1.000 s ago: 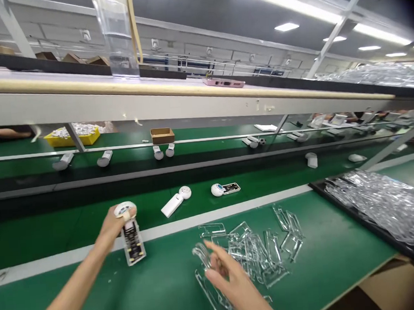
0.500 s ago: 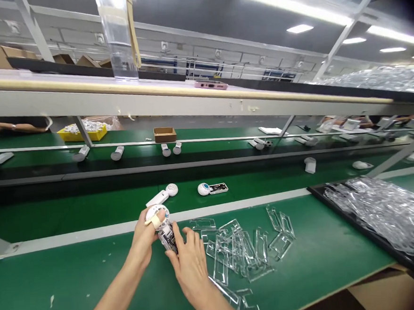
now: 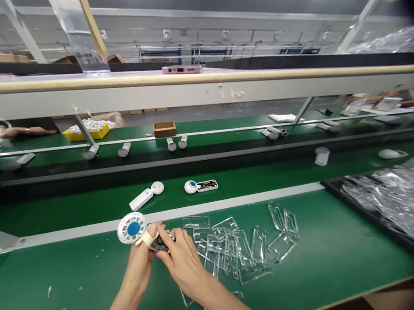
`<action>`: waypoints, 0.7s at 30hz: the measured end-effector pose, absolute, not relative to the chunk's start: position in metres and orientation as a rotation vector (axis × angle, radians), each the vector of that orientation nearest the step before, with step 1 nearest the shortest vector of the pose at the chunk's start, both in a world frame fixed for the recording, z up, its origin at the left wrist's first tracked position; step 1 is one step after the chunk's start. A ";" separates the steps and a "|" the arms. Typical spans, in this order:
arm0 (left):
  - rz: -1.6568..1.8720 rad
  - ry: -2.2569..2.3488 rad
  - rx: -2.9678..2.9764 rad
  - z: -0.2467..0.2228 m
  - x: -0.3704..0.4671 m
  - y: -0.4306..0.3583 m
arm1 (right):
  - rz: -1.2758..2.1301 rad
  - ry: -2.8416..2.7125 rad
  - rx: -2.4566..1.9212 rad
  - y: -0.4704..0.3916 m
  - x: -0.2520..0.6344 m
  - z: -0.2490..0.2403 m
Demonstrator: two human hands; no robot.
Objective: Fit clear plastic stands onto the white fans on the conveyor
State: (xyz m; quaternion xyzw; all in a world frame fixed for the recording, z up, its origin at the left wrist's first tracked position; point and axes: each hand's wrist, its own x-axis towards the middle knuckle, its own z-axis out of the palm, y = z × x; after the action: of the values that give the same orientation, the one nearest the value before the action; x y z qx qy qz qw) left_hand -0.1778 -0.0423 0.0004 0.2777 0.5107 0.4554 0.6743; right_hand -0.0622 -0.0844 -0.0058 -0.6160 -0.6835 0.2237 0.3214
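The left hand (image 3: 143, 257) has its grip wrapped round a white plastic device (image 3: 133, 228) with a round, blue-centred head and dark circuit board (image 3: 158, 244), held above the green bench (image 3: 92, 286); the right hand's (image 3: 184, 259) grip clasps the board end between thumb and fingers, near a loose heap of clear plastic frames (image 3: 231, 250)

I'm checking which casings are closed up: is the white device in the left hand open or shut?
Open: the white device shows its dark circuit board, partly hidden by the right hand.
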 end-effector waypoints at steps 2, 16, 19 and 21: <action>1.085 1.227 0.665 0.000 -0.182 -0.045 | 0.709 -1.511 -1.605 -0.075 -0.070 -0.012; 1.022 1.339 0.743 -0.029 -0.288 0.024 | 0.775 -1.455 -1.783 -0.016 -0.135 -0.038; 0.980 1.623 0.908 -0.048 -0.340 0.107 | 0.597 -1.631 -2.027 -0.007 -0.080 -0.048; 0.968 1.791 1.020 -0.053 -0.377 0.157 | 0.529 -1.647 -2.131 -0.009 -0.041 -0.063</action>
State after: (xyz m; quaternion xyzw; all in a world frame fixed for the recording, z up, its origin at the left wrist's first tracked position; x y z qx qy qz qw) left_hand -0.3769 0.1568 -0.0527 0.4066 0.7142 0.3862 0.4190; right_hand -0.0410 -0.0086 -0.0625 -0.7612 -0.5883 0.1888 0.1971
